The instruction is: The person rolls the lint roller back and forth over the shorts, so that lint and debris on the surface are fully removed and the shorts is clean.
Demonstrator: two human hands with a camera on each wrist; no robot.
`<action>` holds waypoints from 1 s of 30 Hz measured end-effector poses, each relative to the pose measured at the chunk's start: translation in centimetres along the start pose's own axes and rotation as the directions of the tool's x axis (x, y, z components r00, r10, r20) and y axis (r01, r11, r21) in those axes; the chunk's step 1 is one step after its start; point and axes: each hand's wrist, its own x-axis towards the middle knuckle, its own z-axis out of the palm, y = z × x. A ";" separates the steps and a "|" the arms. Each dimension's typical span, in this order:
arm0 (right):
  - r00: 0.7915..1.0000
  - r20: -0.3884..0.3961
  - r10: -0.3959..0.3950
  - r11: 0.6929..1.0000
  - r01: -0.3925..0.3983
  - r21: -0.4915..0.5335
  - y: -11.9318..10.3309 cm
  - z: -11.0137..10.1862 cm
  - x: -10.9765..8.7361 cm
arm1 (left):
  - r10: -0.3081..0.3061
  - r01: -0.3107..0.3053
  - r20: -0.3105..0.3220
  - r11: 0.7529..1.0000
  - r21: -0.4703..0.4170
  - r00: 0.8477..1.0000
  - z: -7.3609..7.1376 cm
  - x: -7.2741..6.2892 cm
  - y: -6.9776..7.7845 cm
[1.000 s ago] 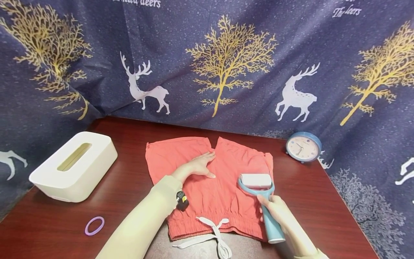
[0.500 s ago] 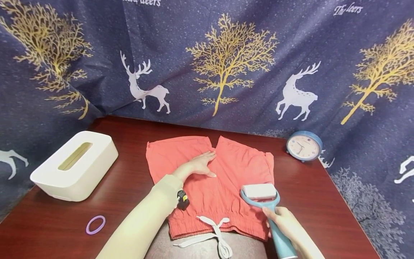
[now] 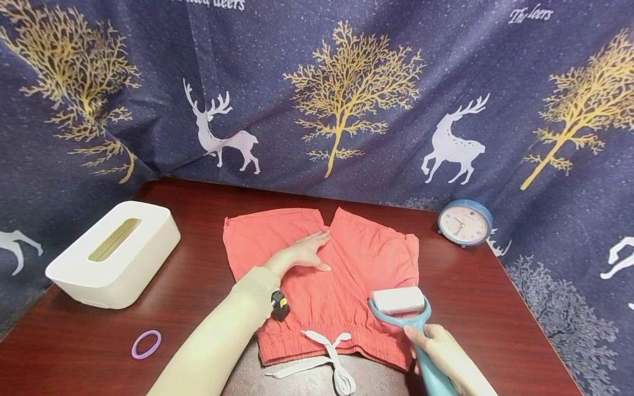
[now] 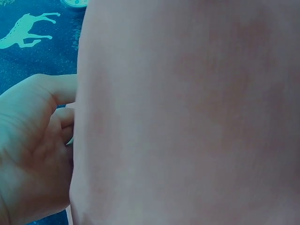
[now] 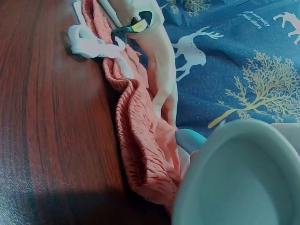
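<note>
Red shorts (image 3: 354,264) lie flat, their elastic waistband toward me and a white drawstring (image 3: 342,379) hanging off it. My left hand (image 3: 303,253) rests with spread fingers on the middle of the shorts. With my right hand (image 3: 438,349) I grip the blue handle (image 3: 431,366) of a lint roller, whose white roll (image 3: 398,300) is on the right side of the cloth near the waistband. In the right wrist view the handle's end (image 5: 243,183) looms large beside the gathered waistband (image 5: 136,136). A blurred pinkish surface (image 4: 187,112) fills most of the left wrist view.
A white tissue box (image 3: 116,253) stands on the dark red table (image 3: 198,220) at left, with a purple ring (image 3: 146,345) nearer me. At the back right is a blue round clock (image 3: 464,222). A patterned navy cloth (image 3: 277,82) hangs behind.
My right hand has drawn the lint roller toward me and slightly right, from higher on the shorts to near the waistband. The left hand stays in place.
</note>
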 end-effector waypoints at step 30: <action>1.000 -0.027 -0.013 0.999 0.014 0.042 -0.5 -0.4 2.0 | -0.016 0.009 -0.076 0.996 -0.093 0.997 0.9 0.1 -0.4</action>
